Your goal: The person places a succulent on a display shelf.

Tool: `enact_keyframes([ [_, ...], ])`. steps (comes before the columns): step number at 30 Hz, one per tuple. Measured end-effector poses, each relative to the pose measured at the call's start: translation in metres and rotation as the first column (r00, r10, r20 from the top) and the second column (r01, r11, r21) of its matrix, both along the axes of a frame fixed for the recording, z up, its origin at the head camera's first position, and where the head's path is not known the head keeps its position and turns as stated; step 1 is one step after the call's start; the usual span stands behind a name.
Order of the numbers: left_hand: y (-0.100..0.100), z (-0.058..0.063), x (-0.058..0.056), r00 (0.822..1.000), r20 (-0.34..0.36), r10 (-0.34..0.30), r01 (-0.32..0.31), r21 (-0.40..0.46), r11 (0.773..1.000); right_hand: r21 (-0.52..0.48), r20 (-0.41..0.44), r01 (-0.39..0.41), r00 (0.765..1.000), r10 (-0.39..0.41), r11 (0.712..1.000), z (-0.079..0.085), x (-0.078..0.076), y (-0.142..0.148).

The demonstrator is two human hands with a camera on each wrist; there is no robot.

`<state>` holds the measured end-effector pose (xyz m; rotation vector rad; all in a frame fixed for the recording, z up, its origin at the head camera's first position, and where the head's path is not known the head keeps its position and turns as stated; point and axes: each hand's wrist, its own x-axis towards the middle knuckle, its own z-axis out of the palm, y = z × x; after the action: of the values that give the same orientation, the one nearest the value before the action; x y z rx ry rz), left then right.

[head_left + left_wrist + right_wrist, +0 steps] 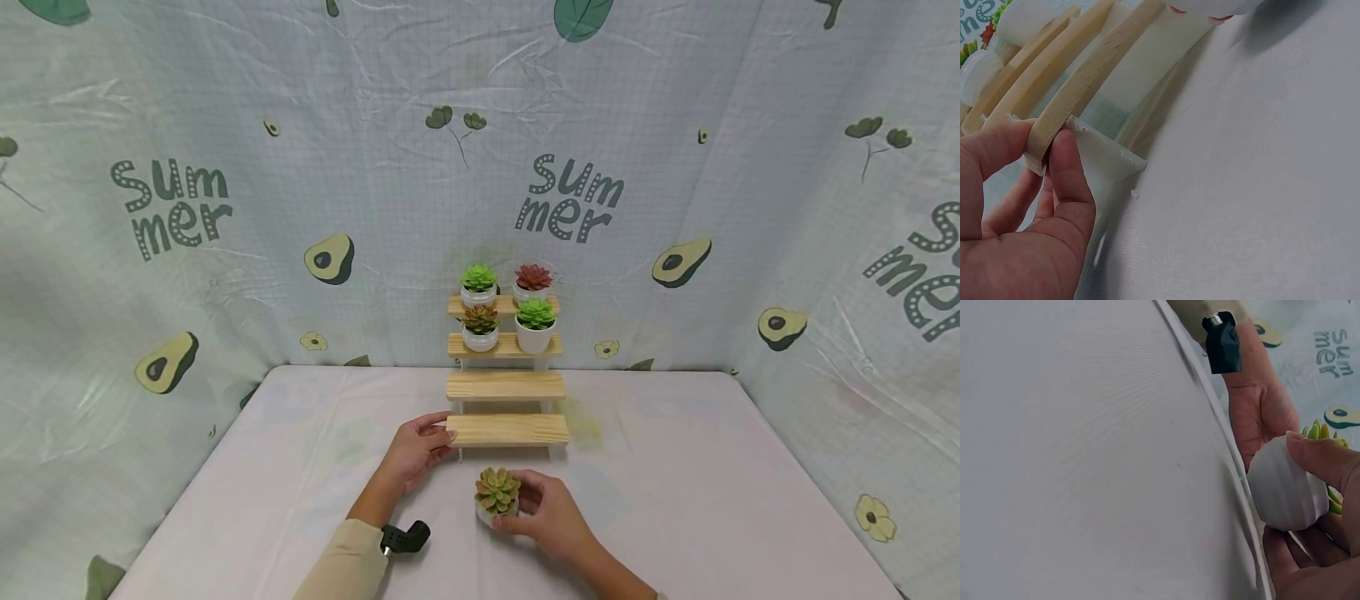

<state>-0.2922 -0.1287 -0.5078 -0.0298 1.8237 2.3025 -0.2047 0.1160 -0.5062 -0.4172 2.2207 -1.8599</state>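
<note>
A small stepped wooden shelf [507, 430] with several tiers stands at the middle of the table. My left hand [417, 454] pinches the left end of its lowest wooden slat [1075, 87], thumb on one face and fingers on the other. In front of the shelf, my right hand [551, 517] grips a potted succulent [497, 492] with green-brown leaves. Its white ribbed pot [1288, 487] sits between thumb and fingers in the right wrist view. Whether the pot touches the table I cannot tell.
Two upper tiers hold potted succulents: a green one [478, 279], a red one [533, 279], a brown-orange one [480, 323] and another green one [536, 321]. The white-covered table [660, 483] ends at a printed curtain [420, 208] behind.
</note>
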Motion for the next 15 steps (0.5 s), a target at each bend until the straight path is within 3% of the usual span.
enact_keyframes([
  [15, 0.001, 0.0, -0.002, 1.0, 0.023, 0.012, -0.012, -0.023, 1.0, -0.026, -0.039, 0.036, 0.999, -0.037, 0.999, 0.014, -0.012, -0.003],
])
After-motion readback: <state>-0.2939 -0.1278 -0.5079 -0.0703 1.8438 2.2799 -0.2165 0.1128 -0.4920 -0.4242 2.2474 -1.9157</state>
